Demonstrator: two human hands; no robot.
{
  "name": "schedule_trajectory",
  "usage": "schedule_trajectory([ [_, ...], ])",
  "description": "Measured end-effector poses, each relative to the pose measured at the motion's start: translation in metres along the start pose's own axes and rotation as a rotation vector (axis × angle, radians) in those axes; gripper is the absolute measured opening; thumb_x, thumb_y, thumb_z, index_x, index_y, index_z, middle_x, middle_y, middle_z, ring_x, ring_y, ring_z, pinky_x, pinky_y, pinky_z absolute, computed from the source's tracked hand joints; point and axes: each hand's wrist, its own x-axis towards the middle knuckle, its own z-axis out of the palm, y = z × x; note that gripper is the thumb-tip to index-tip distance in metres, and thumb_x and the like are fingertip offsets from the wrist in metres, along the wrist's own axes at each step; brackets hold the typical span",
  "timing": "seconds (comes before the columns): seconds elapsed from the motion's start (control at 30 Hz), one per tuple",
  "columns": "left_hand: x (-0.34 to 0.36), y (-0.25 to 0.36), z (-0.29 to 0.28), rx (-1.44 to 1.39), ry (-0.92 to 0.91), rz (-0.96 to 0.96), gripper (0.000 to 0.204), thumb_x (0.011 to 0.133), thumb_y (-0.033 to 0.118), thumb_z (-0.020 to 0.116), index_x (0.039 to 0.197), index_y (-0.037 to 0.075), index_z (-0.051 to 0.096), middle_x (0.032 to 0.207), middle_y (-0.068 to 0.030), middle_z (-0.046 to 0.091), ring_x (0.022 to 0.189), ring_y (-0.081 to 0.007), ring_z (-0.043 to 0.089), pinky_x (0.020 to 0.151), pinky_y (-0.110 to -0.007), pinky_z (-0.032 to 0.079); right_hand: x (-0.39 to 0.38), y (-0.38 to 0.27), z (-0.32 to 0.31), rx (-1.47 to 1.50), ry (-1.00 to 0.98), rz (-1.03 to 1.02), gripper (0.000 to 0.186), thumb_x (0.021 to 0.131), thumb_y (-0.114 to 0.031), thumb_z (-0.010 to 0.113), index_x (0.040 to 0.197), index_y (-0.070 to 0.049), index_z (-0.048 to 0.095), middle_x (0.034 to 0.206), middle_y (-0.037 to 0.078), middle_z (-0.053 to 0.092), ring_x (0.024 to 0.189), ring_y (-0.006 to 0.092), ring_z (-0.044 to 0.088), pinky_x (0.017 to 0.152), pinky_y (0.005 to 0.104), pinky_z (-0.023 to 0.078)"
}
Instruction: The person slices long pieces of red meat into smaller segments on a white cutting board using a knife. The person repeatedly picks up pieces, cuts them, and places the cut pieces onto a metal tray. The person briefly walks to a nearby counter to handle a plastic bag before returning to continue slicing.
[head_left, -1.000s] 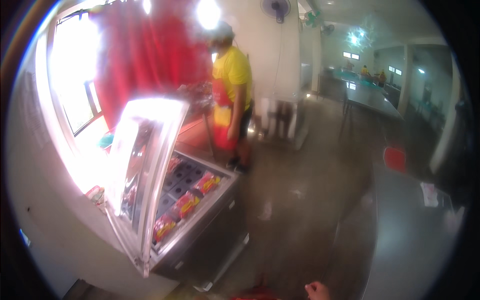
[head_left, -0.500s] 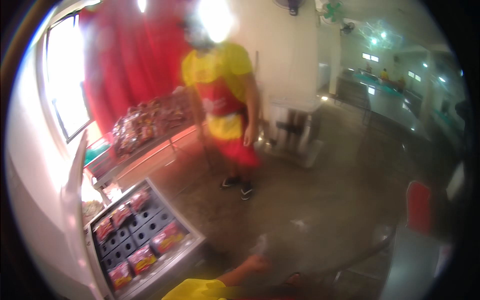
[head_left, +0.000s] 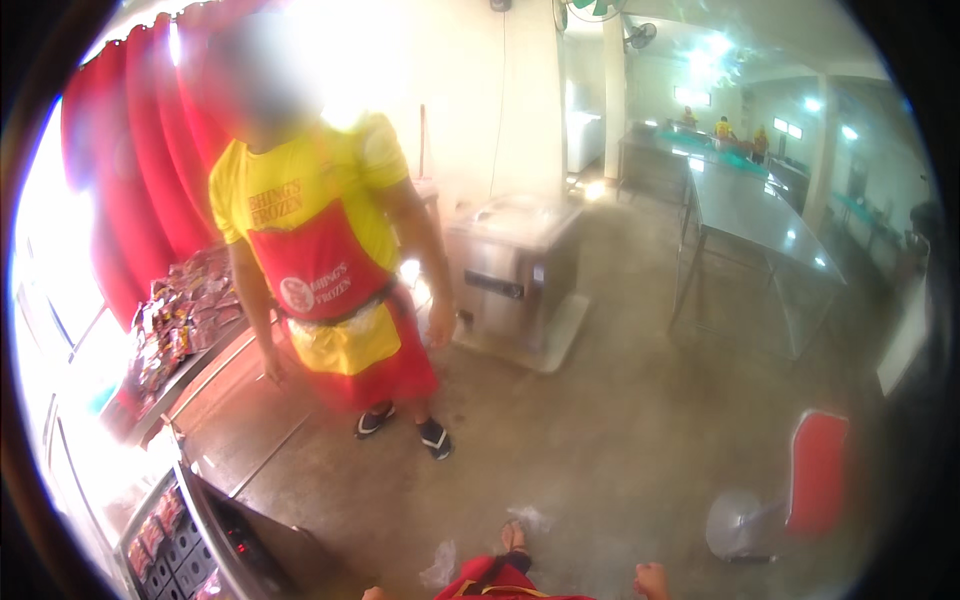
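My right hand is at the lower edge, right of my red apron. Its fingers are curled in, and nothing shows in them. Only a sliver of my left hand comes into view at the bottom, left of the apron; its fingers are cut off. To the left of it stands a metal vacuum sealing machine with red lights on its front. Inside its chamber, red and pink plastic packs lie along a dark tray with round holes. Neither hand touches the machine.
A person in a yellow shirt and red apron stands ahead. Packs lie heaped on a side table. A second metal machine stands behind, long metal tables to the right, a red chair nearer. Clear plastic scraps litter the floor.
My view has swung up and right, so the machine now sits lower left and the other person looks larger. The forearm seen reaching in front has dropped toward the lower edge.
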Motion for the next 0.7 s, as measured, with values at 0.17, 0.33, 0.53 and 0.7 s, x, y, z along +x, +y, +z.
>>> schedule_trajectory([
  [0.17, 0.128, 0.06, -0.096, 0.05, -0.024, 0.101, 0.021, 0.084, 0.031, 0.06, 0.093, 0.018, 0.074, 0.099, -0.0088, 0.072, 0.09, -0.027, 0.069, 0.075, -0.038, 0.055, 0.096, -0.077, -0.029, 0.022, -0.038, 0.07, 0.04, 0.095, -0.034, 0.055, 0.116, -0.001, 0.062, 0.09, 0.02, 0.068, 0.077, 0.0285, 0.066, 0.068, 0.0388, 0.053],
  [0.33, 0.224, 0.202, -0.299, -0.278, 0.101, 0.254, 0.035, 0.079, 0.043, 0.056, 0.065, 0.015, 0.071, 0.063, -0.0035, 0.068, 0.063, -0.0198, 0.066, 0.064, -0.035, 0.053, 0.122, -0.198, -0.073, 0.131, -0.126, 0.169, 0.039, 0.095, -0.034, 0.056, 0.114, -0.001, 0.063, 0.087, 0.019, 0.067, 0.073, 0.0262, 0.065, 0.065, 0.0373, 0.053],
  [0.53, 0.268, 0.334, -0.492, -0.713, 0.208, 0.321, 0.03, 0.079, 0.031, 0.067, 0.089, 0.003, 0.069, 0.065, -0.0079, 0.067, 0.058, -0.0161, 0.066, 0.059, -0.031, 0.054, 0.198, -0.331, -0.131, 0.331, -0.096, 0.141, 0.037, 0.095, -0.034, 0.056, 0.111, -0.001, 0.064, 0.084, 0.017, 0.067, 0.069, 0.0235, 0.064, 0.061, 0.0355, 0.052],
  [0.7, 0.333, 0.349, -0.54, -0.762, 0.178, 0.121, 0.027, 0.077, 0.03, 0.068, 0.084, 0.004, 0.071, 0.066, -0.0064, 0.068, 0.057, -0.0144, 0.067, 0.059, -0.029, 0.055, 0.351, -0.462, -0.25, 0.535, 0.25, 0.013, 0.037, 0.092, -0.031, 0.061, 0.115, -0.003, 0.057, 0.079, 0.006, 0.067, 0.069, 0.0177, 0.064, 0.066, 0.0327, 0.053],
])
